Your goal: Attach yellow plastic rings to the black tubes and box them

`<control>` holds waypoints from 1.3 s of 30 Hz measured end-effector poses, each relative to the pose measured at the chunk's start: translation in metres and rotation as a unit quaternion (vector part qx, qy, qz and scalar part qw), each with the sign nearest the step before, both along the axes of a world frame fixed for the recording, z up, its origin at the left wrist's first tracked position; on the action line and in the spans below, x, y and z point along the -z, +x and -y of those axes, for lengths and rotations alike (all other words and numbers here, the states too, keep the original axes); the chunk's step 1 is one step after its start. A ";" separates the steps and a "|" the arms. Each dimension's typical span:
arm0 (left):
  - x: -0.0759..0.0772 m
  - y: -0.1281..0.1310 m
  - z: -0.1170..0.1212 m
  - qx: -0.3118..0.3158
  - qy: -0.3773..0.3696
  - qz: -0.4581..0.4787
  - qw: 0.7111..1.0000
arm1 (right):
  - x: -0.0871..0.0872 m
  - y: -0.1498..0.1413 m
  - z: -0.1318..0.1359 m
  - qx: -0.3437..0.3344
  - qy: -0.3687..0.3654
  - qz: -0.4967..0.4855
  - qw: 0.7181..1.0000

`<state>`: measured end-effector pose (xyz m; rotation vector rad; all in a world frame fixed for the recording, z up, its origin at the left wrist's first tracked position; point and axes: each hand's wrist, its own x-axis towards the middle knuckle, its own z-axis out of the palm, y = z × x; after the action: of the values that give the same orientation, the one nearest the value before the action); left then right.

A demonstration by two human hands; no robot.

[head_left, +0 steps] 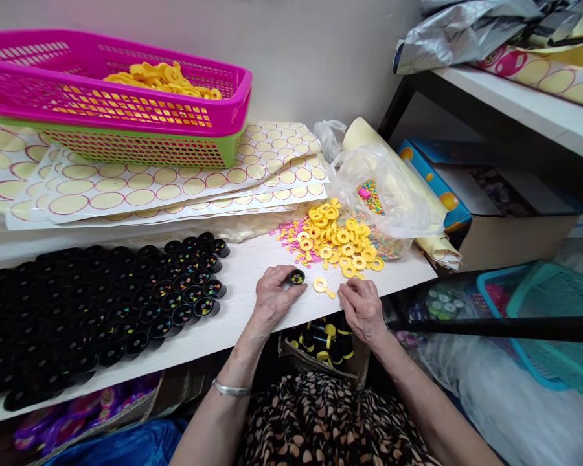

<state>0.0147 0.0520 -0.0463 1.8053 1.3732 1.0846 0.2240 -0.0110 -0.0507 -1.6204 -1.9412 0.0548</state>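
Note:
At the table's front edge, my left hand (pixel 273 294) is closed round a small black cup (pixel 297 277) with coloured beads inside, its mouth facing up. A yellow ring with a short stem (pixel 320 285) lies flat on the table between my hands. Just right of its stem is my right hand (pixel 363 305), thumb and fingers pressed together; what they hold, if anything, is hidden. Behind it lies a heap of yellow rings (pixel 342 236), with loose pink beads (pixel 291 233) at its left side.
Rows of black cups (pixel 150 313), several with beads, cover the left of the table. A pink basket (pixel 140 107) of yellow pieces rests in a green one on sticker sheets (pixel 140 197). Below the edge sits a box of black-and-yellow pieces (pixel 323 340). A bead bag (pixel 379 194) lies behind.

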 end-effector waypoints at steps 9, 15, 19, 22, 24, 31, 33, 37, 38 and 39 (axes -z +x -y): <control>-0.002 0.000 0.001 0.001 -0.003 -0.006 1.000 | -0.012 0.003 -0.002 0.001 -0.045 0.002 0.999; -0.002 0.000 0.004 0.004 -0.010 -0.013 1.000 | -0.030 -0.018 -0.016 -0.014 -0.049 0.026 0.998; -0.004 0.001 0.006 0.015 0.003 -0.035 0.999 | -0.041 -0.047 -0.037 -0.104 -0.042 -0.101 0.989; -0.005 0.001 0.007 0.018 0.003 -0.043 0.999 | -0.044 -0.062 -0.049 -0.139 -0.050 -0.090 0.985; -0.005 0.000 0.007 0.024 0.001 -0.043 0.999 | -0.045 -0.065 -0.054 -0.147 -0.057 -0.048 0.986; -0.007 0.000 0.008 0.032 -0.001 -0.037 0.999 | -0.054 -0.067 -0.056 -0.168 -0.077 0.092 0.978; -0.008 0.000 0.008 0.029 -0.001 -0.033 0.999 | -0.058 -0.071 -0.056 -0.176 -0.076 0.135 0.972; -0.007 0.001 0.008 0.021 -0.004 -0.035 0.999 | -0.061 -0.077 -0.057 -0.187 -0.079 0.158 0.966; -0.007 0.001 0.007 0.022 -0.002 -0.037 0.999 | -0.061 -0.076 -0.057 -0.186 -0.084 0.134 0.970; -0.006 0.001 0.007 0.024 0.000 -0.040 0.999 | -0.059 -0.074 -0.057 -0.182 -0.089 0.094 0.975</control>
<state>0.0153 0.0448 -0.0398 1.8906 1.3682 0.9974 0.1501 0.0458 0.0087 -1.3971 -2.4229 0.2345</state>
